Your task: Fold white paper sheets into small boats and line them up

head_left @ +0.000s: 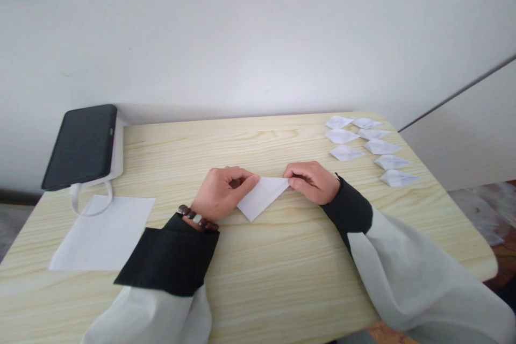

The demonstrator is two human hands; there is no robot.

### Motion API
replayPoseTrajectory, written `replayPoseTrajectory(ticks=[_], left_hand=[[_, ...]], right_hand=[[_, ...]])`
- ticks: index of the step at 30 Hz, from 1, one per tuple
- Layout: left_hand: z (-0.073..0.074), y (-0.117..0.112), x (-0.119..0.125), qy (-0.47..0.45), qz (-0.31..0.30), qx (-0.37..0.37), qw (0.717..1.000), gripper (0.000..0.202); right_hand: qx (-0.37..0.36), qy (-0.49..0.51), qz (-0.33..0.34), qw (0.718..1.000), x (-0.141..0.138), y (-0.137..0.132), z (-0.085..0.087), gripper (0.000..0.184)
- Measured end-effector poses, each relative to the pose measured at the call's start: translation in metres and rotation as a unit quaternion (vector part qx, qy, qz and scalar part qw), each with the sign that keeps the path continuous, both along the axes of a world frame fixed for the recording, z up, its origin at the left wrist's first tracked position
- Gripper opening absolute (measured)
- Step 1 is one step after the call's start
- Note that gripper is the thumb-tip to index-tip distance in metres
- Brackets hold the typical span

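Observation:
A small folded sheet of white paper (258, 201) is stretched between my two hands over the middle of the wooden table. Its straight edge faces the wall and one corner points toward me; a crease crosses its upper part. My left hand (223, 192) pinches the left end between thumb and fingers, a beaded bracelet on the wrist. At the right corner, my right hand (313, 181) grips the paper between thumb and forefinger. Whether the paper touches the tabletop I cannot tell.
Several folded white paper pieces (382, 147) lie in two columns at the table's back right. Flat white paper (102, 234) rests at the left, partly under the white loop of a box-like object with a black top (83, 145). A wall stands behind the table (282, 279).

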State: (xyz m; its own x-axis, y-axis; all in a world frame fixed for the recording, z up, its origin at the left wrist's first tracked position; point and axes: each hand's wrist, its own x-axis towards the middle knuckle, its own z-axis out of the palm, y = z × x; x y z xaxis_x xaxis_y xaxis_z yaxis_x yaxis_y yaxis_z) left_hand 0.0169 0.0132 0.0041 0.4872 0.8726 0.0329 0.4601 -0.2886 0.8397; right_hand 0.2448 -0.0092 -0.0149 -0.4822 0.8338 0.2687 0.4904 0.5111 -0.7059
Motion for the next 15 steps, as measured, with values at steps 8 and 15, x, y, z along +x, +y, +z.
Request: replayPoseTrajectory(ticks=[8,15], left_hand=[[-0.0014,0.0016,-0.0025,-0.004,-0.031,0.019,0.999,0.025],[-0.0035,0.0033,-0.0059,-0.001,-0.104,0.113,0.988,0.024]], right_hand=[[0.026,-0.014,-0.06,0.998,-0.001,0.0033,0.0004,0.018],[0.099,0.002,-0.075,0.992,-0.0063,0.0052,-0.0059,0.01]])
